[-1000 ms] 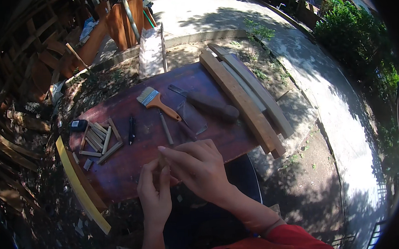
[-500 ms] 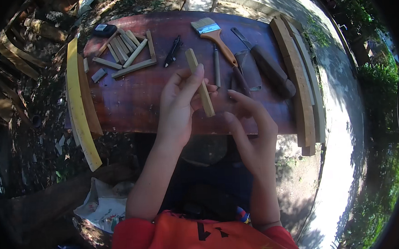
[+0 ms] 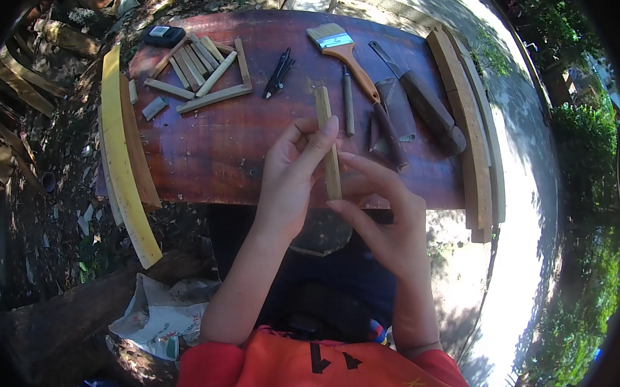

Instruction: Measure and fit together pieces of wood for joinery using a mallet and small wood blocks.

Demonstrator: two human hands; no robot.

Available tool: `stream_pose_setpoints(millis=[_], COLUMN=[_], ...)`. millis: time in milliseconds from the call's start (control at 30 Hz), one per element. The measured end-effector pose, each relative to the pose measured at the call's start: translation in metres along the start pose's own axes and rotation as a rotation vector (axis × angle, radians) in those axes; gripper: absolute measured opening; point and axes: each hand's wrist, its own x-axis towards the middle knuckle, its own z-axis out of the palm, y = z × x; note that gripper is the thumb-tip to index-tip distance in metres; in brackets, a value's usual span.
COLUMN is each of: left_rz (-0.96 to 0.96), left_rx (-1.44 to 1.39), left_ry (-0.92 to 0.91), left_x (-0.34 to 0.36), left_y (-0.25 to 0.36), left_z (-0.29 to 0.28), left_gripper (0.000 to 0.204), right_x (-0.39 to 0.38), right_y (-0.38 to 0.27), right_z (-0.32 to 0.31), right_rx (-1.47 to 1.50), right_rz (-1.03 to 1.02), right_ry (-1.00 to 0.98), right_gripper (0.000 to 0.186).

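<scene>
A short, squared wooden stick (image 3: 329,143) stands nearly upright above the table's near edge. My left hand (image 3: 295,162) pinches it, the thumb lying across its middle and the fingers curled behind. Beside its lower half is my right hand (image 3: 385,210), thumb and index finger apart. The right thumb tip is close to the stick's bottom end and the index tip close to its right side; whether they touch it I cannot tell. Beyond the hands, a pair of black pliers-like tools (image 3: 278,73) and a slim grey rod-like tool (image 3: 348,100) lie on the brown tabletop (image 3: 208,153).
Several wooden sticks (image 3: 199,65) lie in and around a wooden frame at the far left, near a black box (image 3: 163,36). A paintbrush (image 3: 351,60) and a wooden-handled knife (image 3: 421,98) lie right. Yellow (image 3: 123,148) and brown boards (image 3: 470,134) flank the table.
The stick has turned more upright and shifted slightly right and down with my left hand. My right hand has moved left, bringing its fingers up to the stick's lower half.
</scene>
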Motion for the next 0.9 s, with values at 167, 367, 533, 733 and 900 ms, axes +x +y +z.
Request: stream_pose_setpoints(millis=[167,367,533,733,900], left_rz=[0.016,-0.179,-0.17,0.005,0.143], left_rx=[0.027,-0.178,-0.143,-0.067,0.054], left_ry=[-0.072,-0.056,-0.038,-0.135,-0.142], left_x=[0.001,-0.008,-0.011,-0.01,-0.016], left_y=[0.0,0.013,0.026,0.03,0.038], left_z=[-0.004,-0.006,-0.007,-0.016,-0.011], left_gripper=[0.021,0.032,0.04,0.049,0.051], right_x=[-0.005,-0.001,0.006,0.0,-0.002], right_y=[-0.009,-0.012,-0.015,-0.011,-0.006], right_z=[-0.003,0.011,0.019,0.014,0.001], right_rx=[0.139,0.276,0.335,0.327,0.268], right_rz=[0.078,0.007,-0.051,-0.076,0.008], right_ry=[0.034,0.122,0.117,0.178,0.107], right_gripper=[0.057,0.05,0.051,0.055,0.042])
